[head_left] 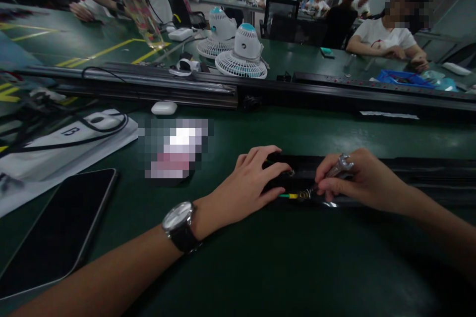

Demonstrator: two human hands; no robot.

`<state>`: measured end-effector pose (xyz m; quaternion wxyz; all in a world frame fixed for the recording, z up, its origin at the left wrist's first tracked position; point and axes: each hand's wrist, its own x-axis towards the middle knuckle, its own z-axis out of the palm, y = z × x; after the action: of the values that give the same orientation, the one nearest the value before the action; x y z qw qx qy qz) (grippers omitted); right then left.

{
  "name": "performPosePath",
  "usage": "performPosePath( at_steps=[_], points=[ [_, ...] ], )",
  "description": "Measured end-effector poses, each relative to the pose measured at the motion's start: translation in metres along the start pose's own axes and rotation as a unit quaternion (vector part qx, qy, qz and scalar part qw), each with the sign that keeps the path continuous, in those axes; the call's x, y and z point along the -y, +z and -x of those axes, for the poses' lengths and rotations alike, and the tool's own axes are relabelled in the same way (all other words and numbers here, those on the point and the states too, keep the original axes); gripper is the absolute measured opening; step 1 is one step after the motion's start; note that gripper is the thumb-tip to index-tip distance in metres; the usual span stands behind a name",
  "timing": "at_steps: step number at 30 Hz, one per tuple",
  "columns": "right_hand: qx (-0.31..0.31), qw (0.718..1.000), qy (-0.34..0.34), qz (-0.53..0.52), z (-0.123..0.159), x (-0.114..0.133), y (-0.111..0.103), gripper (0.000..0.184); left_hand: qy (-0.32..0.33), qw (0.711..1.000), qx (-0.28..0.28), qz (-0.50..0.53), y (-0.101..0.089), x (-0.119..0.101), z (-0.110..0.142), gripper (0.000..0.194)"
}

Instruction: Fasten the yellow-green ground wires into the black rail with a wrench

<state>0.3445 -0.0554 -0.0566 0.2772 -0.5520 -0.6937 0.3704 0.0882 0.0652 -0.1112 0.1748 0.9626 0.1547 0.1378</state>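
Observation:
A long black bar-shaped unit point(427, 181) lies across the green table in front of me. My left hand point(247, 185), with a wristwatch on the wrist, rests on the unit's left end, fingers curled over it and pressing it down. My right hand point(359, 178) is closed round a small silver wrench point(340, 167), whose lower end sits on a fitting at the unit's front edge. A short green and yellow wire point(290, 196) sticks out from that fitting between my two hands.
A dark tablet point(55, 230) lies at the front left, beside white sheets point(63, 151) and black cables. A white case point(164, 107) sits by a black rail point(260, 91) across the table. Two small fans point(241, 52) stand beyond it. Several people sit at the far side.

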Motion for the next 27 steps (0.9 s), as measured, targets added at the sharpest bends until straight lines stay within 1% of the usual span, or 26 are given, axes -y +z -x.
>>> performPosePath(
  at_steps=[7, 12, 18, 22, 27],
  points=[
    [0.038, 0.998, -0.008, 0.043, -0.004, 0.007, -0.002, 0.017, 0.002, 1.0, -0.013, 0.006, 0.001, 0.0, 0.0, 0.044],
    [0.044, 0.996, -0.034, 0.069, -0.007, 0.012, -0.003, 0.02, 0.003, 1.0, -0.008, 0.006, 0.001, 0.0, 0.0, 0.046],
    [0.085, 0.988, -0.038, 0.12, -0.013, 0.019, -0.007, 0.028, -0.002, 1.0, 0.002, 0.001, -0.001, 0.0, 0.0, 0.046],
    [0.138, 0.98, -0.047, 0.137, -0.017, 0.028, -0.015, 0.029, 0.003, 1.0, 0.001, 0.001, -0.001, 0.0, 0.001, 0.046],
    [0.203, 0.968, -0.049, 0.136, -0.025, 0.042, -0.027, 0.021, 0.003, 1.0, -0.002, -0.003, 0.0, 0.001, 0.0, 0.046]
  ],
)
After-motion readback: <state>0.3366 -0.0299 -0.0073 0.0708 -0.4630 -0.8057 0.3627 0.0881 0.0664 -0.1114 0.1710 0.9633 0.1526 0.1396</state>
